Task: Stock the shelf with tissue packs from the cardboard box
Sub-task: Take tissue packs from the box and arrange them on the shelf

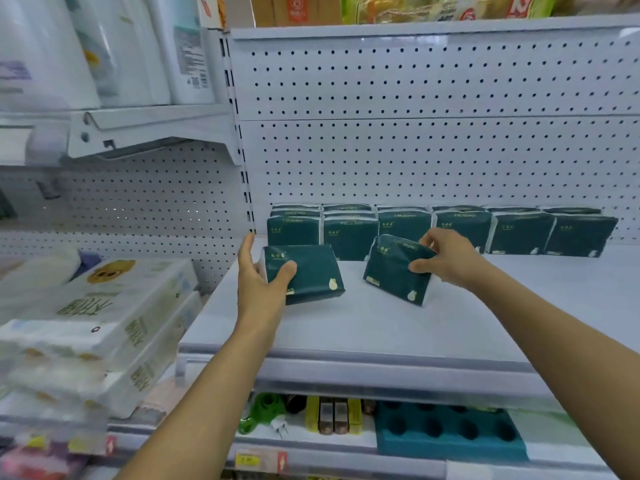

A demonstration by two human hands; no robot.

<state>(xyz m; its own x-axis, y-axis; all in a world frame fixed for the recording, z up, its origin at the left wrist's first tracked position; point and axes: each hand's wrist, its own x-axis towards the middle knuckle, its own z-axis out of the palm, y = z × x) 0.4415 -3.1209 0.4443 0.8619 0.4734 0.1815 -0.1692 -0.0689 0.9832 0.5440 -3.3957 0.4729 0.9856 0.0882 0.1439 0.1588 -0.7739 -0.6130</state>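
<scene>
Both hands holding: left hand (258, 271) grips a dark green tissue pack (306, 273) by its left end, thumb curled over the front face, fingers behind. Right hand (446, 258) pinches a second green pack (394, 271) at its upper right corner, thumb on the front, fingers over the top edge.

Left pack is tilted, lower edge at or just above the white shelf (346, 327); can't tell if it touches. Right pack is tilted too, leaning left, lower corner down near the shelf surface.

Behind both grips: row of matching green packs (519, 233) standing against the pegboard back panel (415, 150). Row runs from just behind the left pack out well to the right of the right hand; left end is stacked two or three high.

Left of the left hand: white bundled tissue packs (114, 317) on the neighbouring shelf. Below the grips, next shelf down: blue tray with round holes (446, 431), small yellow boxes (332, 414).

Cardboard box not visible.
</scene>
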